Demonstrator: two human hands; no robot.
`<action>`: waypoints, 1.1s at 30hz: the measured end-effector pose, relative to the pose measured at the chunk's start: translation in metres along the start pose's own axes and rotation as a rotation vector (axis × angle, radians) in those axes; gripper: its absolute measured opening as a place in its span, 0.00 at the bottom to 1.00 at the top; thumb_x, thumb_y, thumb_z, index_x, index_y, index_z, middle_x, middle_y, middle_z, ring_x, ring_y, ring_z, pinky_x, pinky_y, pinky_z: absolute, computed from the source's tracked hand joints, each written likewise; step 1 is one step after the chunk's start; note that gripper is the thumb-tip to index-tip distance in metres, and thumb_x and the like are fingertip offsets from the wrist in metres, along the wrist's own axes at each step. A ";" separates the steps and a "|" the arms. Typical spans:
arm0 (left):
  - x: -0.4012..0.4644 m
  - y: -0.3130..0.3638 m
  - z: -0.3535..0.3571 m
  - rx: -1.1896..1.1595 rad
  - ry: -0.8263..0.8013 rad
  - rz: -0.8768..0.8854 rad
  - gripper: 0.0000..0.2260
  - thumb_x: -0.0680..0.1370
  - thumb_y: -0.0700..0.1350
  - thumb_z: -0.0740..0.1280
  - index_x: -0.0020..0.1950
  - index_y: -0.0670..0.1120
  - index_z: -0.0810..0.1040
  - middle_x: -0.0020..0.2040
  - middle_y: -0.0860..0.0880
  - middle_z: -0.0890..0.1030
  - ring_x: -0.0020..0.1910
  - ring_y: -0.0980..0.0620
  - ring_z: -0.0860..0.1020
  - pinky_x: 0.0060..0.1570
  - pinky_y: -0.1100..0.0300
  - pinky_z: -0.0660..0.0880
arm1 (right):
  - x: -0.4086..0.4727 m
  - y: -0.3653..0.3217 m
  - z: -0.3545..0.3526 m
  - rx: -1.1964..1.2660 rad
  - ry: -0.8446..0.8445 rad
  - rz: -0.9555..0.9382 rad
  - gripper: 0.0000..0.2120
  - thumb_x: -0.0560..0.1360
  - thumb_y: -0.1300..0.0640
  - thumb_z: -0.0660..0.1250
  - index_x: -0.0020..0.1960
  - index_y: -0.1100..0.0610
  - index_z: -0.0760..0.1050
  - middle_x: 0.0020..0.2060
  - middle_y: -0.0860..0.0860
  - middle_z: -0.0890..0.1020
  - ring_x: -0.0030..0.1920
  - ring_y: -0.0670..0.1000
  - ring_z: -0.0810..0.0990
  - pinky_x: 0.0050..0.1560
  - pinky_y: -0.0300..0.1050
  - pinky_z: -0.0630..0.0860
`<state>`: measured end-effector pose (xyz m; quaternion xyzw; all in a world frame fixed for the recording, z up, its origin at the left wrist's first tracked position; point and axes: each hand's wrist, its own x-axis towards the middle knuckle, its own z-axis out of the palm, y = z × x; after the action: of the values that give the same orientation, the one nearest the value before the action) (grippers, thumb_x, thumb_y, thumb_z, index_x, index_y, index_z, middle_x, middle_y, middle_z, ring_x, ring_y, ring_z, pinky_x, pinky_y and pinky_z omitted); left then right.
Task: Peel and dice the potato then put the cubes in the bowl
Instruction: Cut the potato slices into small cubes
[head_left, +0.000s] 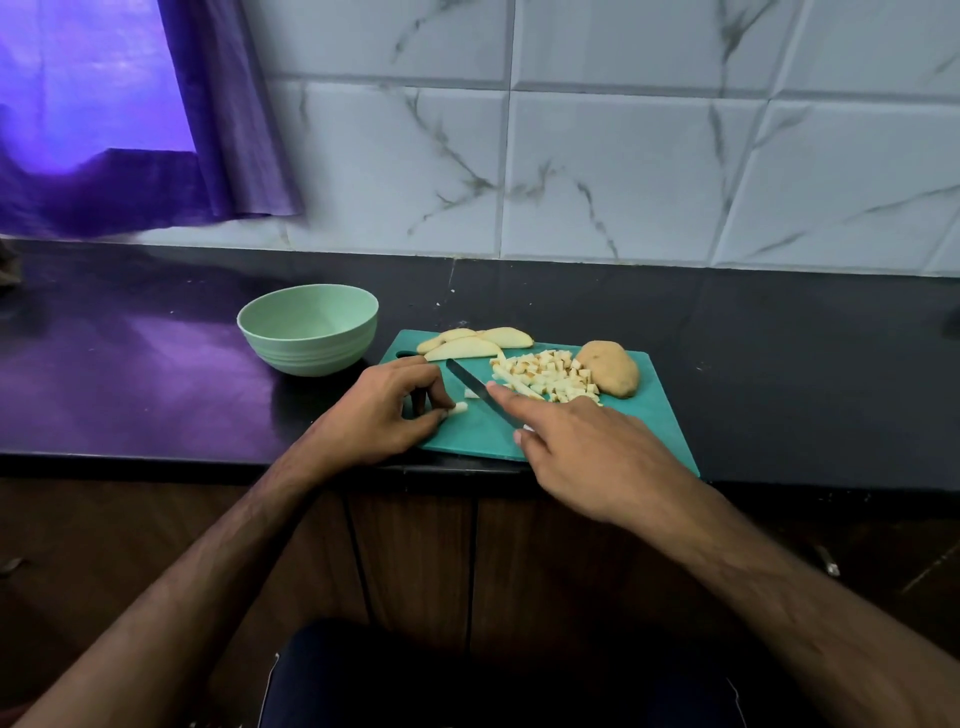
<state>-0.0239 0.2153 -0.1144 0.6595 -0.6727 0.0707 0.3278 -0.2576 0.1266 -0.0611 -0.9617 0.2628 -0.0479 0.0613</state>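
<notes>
A person's two bare hands work over a teal plastic cutting board (639, 426) that lies on a glossy black stone desk (156, 374), seen from above.

The left hand (384, 410) rests on the near left corner of the board, fingers curled, with thumb and fingertips pinching a small pale potato stick (458, 409).

The right hand (582, 447) grips a knife with a slim grey metal blade (475, 387). Its index finger is stretched straight along the blade's spine, and the other fingers are curled around the handle, which the hand hides. The blade slants toward the far left, its edge on the board just right of the stick.

Just right of the blade lies a heap of small pale potato cubes (550, 376) mixed with a few uncut sticks. At the heap's right edge sits a whole unpeeled brown potato (609, 368), oval and matte. Along the board's far edge lie pale peeled potato slices (475, 343), curved like wedges.

A round pale green bowl (309, 327) with ridged lower sides stands on the desk just left of the board's far corner. No cubes show inside it.

Behind the desk rise white marble-veined wall tiles (623, 156), and at far left hangs a purple curtain (223, 130).
</notes>
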 end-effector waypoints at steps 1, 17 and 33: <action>0.000 0.000 0.000 -0.003 -0.002 -0.001 0.08 0.74 0.39 0.77 0.43 0.50 0.80 0.39 0.59 0.76 0.38 0.58 0.75 0.37 0.70 0.67 | -0.002 0.001 -0.002 0.001 0.006 -0.001 0.26 0.87 0.47 0.51 0.81 0.35 0.47 0.37 0.43 0.67 0.36 0.42 0.65 0.41 0.47 0.65; 0.001 0.000 -0.001 -0.025 -0.002 -0.027 0.05 0.74 0.41 0.77 0.45 0.49 0.83 0.39 0.57 0.78 0.39 0.56 0.76 0.37 0.68 0.68 | -0.003 -0.002 0.006 0.027 0.014 -0.017 0.26 0.87 0.47 0.52 0.81 0.36 0.48 0.36 0.45 0.71 0.35 0.43 0.69 0.33 0.40 0.62; 0.000 -0.001 0.001 -0.069 0.022 -0.057 0.06 0.74 0.41 0.78 0.44 0.49 0.83 0.41 0.64 0.79 0.37 0.58 0.77 0.36 0.70 0.68 | -0.002 -0.006 0.005 0.018 0.009 -0.025 0.25 0.86 0.48 0.52 0.81 0.36 0.49 0.36 0.45 0.71 0.35 0.43 0.68 0.38 0.45 0.66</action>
<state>-0.0235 0.2148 -0.1151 0.6659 -0.6522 0.0453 0.3594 -0.2552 0.1335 -0.0651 -0.9641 0.2505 -0.0551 0.0682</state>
